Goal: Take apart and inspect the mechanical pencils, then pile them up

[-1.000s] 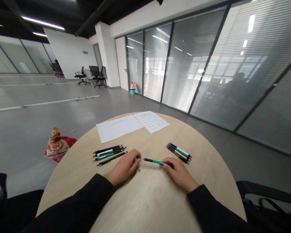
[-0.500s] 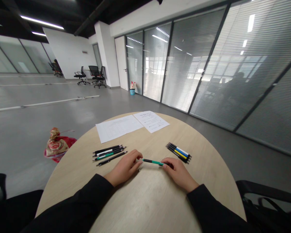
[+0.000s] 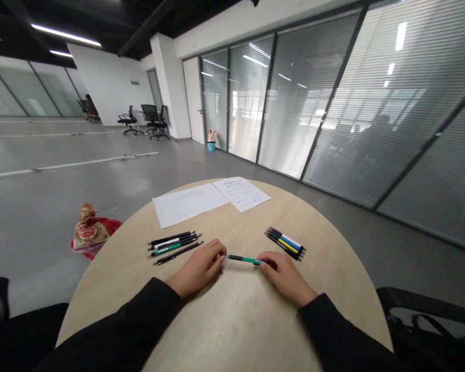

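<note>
A green pen (image 3: pixel 248 260) with a black grip lies nearly level between my two hands, above the wooden table. My right hand (image 3: pixel 284 274) is closed round its green rear end, thumb and fingers pinching it. At the other end, my left hand (image 3: pixel 201 266) has thumb and fingertips pressed together at the pen's tip, which they partly hide. Left of my left hand lies a loose group of several pens (image 3: pixel 174 247), black, white-and-black and green. To the right of my right hand, several pens (image 3: pixel 285 243) with white, blue, yellow and black barrels lie side by side.
Two printed sheets, a left one (image 3: pixel 189 204) and a right one (image 3: pixel 242 194), lie at the far side of the round table (image 3: pixel 225 330). A red and tan bag (image 3: pixel 91 232) is on the left, beyond the table edge. A black chair (image 3: pixel 430 315) stands at right.
My left thumb and fingertips have closed together at the pen's tip. The pen and my right hand have hardly moved.
</note>
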A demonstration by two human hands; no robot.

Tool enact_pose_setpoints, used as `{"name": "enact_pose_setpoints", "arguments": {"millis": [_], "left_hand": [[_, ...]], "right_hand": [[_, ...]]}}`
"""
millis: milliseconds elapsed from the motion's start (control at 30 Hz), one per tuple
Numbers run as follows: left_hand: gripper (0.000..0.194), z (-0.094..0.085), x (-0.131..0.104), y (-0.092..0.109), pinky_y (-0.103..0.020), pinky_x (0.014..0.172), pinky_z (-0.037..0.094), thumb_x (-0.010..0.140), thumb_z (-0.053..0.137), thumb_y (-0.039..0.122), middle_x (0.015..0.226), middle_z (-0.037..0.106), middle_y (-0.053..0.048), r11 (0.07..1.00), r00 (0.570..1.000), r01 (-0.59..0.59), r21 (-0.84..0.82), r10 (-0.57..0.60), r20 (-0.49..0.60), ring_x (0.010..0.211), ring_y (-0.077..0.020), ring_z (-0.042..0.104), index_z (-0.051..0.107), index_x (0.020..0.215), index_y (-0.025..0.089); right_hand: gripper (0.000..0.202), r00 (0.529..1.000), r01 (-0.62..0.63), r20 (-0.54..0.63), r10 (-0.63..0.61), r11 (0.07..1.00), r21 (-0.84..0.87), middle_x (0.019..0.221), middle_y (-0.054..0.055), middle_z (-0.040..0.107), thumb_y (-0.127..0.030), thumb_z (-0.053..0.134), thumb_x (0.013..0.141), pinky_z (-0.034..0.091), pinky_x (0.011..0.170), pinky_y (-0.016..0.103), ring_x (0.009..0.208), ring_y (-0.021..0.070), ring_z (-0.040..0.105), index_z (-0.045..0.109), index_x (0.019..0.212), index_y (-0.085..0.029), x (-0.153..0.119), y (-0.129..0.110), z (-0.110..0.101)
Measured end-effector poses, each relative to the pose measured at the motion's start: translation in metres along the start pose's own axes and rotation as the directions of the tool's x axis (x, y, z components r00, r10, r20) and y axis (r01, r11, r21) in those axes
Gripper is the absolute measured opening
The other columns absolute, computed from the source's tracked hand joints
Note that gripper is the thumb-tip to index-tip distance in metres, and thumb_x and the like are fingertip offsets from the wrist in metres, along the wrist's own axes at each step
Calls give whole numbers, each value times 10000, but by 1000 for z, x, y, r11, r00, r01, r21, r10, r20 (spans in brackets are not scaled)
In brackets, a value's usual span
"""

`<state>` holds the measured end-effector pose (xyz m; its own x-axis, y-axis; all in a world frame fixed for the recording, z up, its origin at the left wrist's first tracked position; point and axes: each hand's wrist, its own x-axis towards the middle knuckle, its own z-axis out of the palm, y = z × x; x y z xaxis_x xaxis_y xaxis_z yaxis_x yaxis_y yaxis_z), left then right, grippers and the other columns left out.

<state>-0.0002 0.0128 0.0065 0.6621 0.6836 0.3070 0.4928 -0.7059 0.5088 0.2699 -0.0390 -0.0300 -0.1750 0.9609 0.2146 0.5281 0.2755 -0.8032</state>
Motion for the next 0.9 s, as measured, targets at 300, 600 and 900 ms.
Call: {"name": "enact_pose_setpoints", "arguments": {"millis": [300,600,900], "left_hand": [[179,3,-1,-3,-306,740,437,989,403,243,875,593,-38,1000,1000,-6,6,6,7,787,-181,542,556,905,200],[169,4,-3,-6,-313,699,427,1001,399,298,900,626,-46,985,995,99,139,-97,-17,769,-191,563,536,990,200],[359,5,-1,2,-333,660,383,1004,421,469,815,635,-62,884,984,-63,463,-23,178,749,-227,598,554,822,189]], "right_hand": [[175,999,-19,32,20,999,-34,853,35,730,-205,580,872,424,687,275,763,188,617,751,909,-195,-1,-6,-1],[173,1000,-26,-2,26,1000,-8,815,25,705,-217,572,887,403,669,269,735,179,592,740,921,-192,1,-1,0],[179,1000,-27,-15,27,999,27,836,32,708,-236,571,890,416,697,274,761,183,603,738,925,-183,1,2,1]]}}
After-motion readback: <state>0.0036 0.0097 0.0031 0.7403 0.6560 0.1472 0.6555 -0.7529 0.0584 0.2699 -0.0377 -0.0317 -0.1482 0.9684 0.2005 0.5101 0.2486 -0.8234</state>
